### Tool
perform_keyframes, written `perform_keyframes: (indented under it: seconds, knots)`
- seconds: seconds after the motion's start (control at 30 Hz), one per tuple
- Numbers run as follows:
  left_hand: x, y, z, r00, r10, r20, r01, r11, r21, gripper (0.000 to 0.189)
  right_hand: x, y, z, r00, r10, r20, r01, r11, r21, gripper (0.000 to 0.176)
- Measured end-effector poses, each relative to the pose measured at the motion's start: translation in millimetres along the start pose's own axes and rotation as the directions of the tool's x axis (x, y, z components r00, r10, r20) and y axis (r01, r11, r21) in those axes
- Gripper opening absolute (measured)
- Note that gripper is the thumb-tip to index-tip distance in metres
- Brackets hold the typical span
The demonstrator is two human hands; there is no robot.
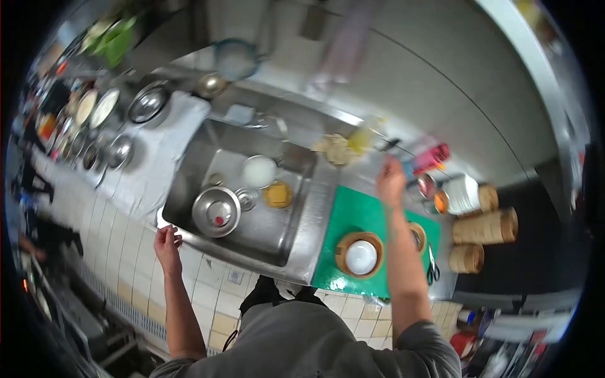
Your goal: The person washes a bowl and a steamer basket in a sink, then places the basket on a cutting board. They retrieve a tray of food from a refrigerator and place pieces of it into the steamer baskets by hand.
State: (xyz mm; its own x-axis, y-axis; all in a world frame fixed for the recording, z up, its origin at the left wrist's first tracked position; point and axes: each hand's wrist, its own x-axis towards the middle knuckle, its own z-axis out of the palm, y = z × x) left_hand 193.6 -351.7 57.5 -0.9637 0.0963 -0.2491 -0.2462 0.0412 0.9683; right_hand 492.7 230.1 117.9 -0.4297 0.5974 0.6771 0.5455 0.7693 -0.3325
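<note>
My left hand (pixel 168 249) hangs just off the front left corner of the metal sink (pixel 296 242), fingers loosely bent and apart, with nothing seen in them. My right hand (pixel 391 183) reaches over the far edge of a green cutting board (pixel 340 211), smeared by motion. Close beyond it are a dark handle-like thing (pixel 391 144) and a pink packet (pixel 432 157). On the board, a white bowl (pixel 362 257) sits inside a round bamboo steamer (pixel 342 252). My right forearm partly covers a second steamer (pixel 421 234). A pair of scissors (pixel 433 268) lies at the board's right edge.
The sink holds a metal bowl (pixel 199 222), a white round bowl (pixel 259 171) and a yellow sponge-like item (pixel 277 194). Several steamers (pixel 482 228) and stacked white dishes (pixel 462 194) stand at right. Metal bowls (pixel 149 104) rest on the white-covered counter (pixel 151 170) at left.
</note>
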Motion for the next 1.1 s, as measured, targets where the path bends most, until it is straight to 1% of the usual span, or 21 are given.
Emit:
perform_keyframes:
  seconds: [0.03, 0.1, 0.13, 0.17, 0.2, 0.23, 0.27, 0.3, 0.33, 0.37, 0.4, 0.47, 0.53, 0.57, 0.63, 0.7, 0.77, 0.9, 0.97, 1.03, 1.1]
  knots:
    - [-2, -3, 23, 0.994, -0.008, 0.108, 0.012, 0.999, -0.038, 0.016, -29, -25, -39, 0.988, 0.036, 0.153, -0.041, 0.999, 0.031, 0.012]
    - [-3, -6, 62, 0.944, 0.068, 0.324, -0.076, 0.997, 0.013, 0.015, -100, -49, -107, 0.978, 0.131, 0.165, -0.154, 0.978, 0.137, 0.006]
    - [4, -13, 76, 0.854, 0.28, 0.438, -0.476, 0.761, 0.441, 0.018, -126, -60, -153, 0.95, 0.239, 0.203, -0.26, 0.962, 0.084, 0.011]
    - [-21, 15, 101, 0.646, 0.421, 0.637, -0.751, 0.201, 0.629, 0.024, -152, -63, -197, 0.908, 0.356, 0.221, -0.37, 0.929, 0.026, 0.017]
    - [-25, 12, 109, 0.471, 0.397, 0.788, -0.835, -0.087, 0.543, 0.036, -182, -51, -236, 0.9, 0.414, 0.133, -0.416, 0.909, -0.018, 0.017]
    - [-33, 21, 126, 0.547, 0.115, 0.829, -0.836, 0.118, 0.536, 0.042, -214, -34, -276, 0.847, 0.529, 0.045, -0.527, 0.848, -0.055, 0.021]
    - [-42, 29, 153, 0.5, -0.083, 0.862, -0.813, 0.298, 0.5, 0.039, -247, -19, -315, 0.772, 0.633, -0.054, -0.635, 0.769, -0.072, 0.026]
    - [-59, 35, 179, 0.382, -0.145, 0.913, -0.794, 0.453, 0.405, 0.034, -287, 2, -351, 0.725, 0.669, -0.163, -0.686, 0.723, -0.085, 0.026]
    - [-112, 66, 213, 0.424, -0.343, 0.838, -0.628, 0.555, 0.545, 0.029, -335, 27, -388, 0.634, 0.731, -0.253, -0.771, 0.623, -0.134, 0.026]
    - [-151, 70, 245, 0.351, -0.34, 0.872, -0.687, 0.54, 0.487, 0.029, -381, 39, -423, 0.54, 0.775, -0.328, -0.84, 0.516, -0.166, 0.025]
    - [-188, 73, 270, 0.19, -0.33, 0.925, -0.693, 0.621, 0.365, 0.03, -424, 41, -458, 0.495, 0.776, -0.39, -0.866, 0.477, -0.149, 0.025]
    - [-290, 74, 309, -0.07, -0.232, 0.97, -0.725, 0.68, 0.11, 0.033, -505, 45, -513, 0.307, 0.892, -0.333, -0.93, 0.208, -0.302, 0.016]
    - [-418, 72, 345, -0.253, -0.103, 0.962, -0.81, 0.567, -0.152, 0.037, -606, 40, -533, 0.463, 0.815, -0.348, -0.83, 0.26, -0.494, 0.035]
    - [-487, 56, 366, -0.334, -0.052, 0.941, -0.837, 0.474, -0.271, 0.04, -640, 40, -552, 0.428, 0.818, -0.384, -0.851, 0.223, -0.475, 0.035]
    - [-597, 6, 406, -0.452, -0.088, 0.888, -0.647, 0.717, -0.258, 0.052, -702, 16, -576, 0.055, 0.998, 0.028, -0.874, 0.061, -0.482, 0.057]
    - [-723, -8, 427, -0.601, -0.077, 0.795, -0.44, 0.863, -0.249, 0.065, -771, 7, -600, 0.017, 0.957, 0.29, -0.939, 0.115, -0.325, 0.062]
    - [-819, -23, 471, -0.698, 0.058, 0.714, -0.316, 0.87, -0.38, 0.074, -817, -17, -620, -0.062, 0.962, 0.267, -0.942, 0.032, -0.335, 0.062]
    - [-996, 13, 585, -0.551, 0.295, 0.781, -0.261, 0.828, -0.497, 0.091, -832, -54, -695, -0.159, 0.978, 0.131, -0.97, -0.13, -0.207, 0.058]
    - [-1061, 16, 643, -0.262, 0.625, 0.735, -0.631, 0.465, -0.62, 0.087, -836, -70, -715, -0.245, 0.966, 0.087, -0.964, -0.233, -0.125, 0.057]
    - [-1106, 58, 628, -0.113, 0.535, 0.837, -0.581, 0.648, -0.493, 0.075, -840, -68, -741, -0.288, 0.955, -0.064, -0.956, -0.291, -0.041, 0.054]
    - [-1140, 30, 647, 0.265, 0.74, 0.618, -0.672, 0.601, -0.432, 0.068, -845, -57, -756, -0.299, 0.948, -0.113, -0.954, -0.299, 0.017, 0.054]
